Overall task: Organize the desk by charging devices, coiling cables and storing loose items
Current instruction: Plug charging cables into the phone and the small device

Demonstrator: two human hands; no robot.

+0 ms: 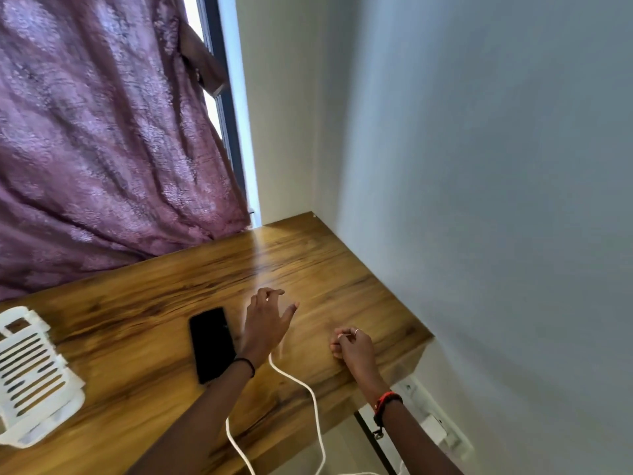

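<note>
The purple curtain (102,132) hangs behind the wooden desk (308,262), well beyond the phone. The white slotted basket (30,378) sits on the desk, well apart from the phone on the side away from your hands. The black phone (212,344) lies flat with its screen dark, and your left forearm crosses its near corner.

The white cable (308,389) comes out from under your left hand (265,325), just beside the phone. It loops off the desk's near edge and runs out of the bottom of the view. That hand is spread and relaxed, gripping nothing you can see.

Your right hand (352,347), further from the phone, has its fingers curled tightly together. Whether they pinch the cable's plug cannot be told.

You seem to be about to charge the phone. Find the connector first and hold it by the plug, not the cord. Steady the phone with your free hand and push the plug in straight.

The cable's end is hidden, and so is the phone's port. The wall socket (435,426) below the desk edge, far from the phone, is blurred, so I cannot say whether the pale block on it is the adapter.
</note>
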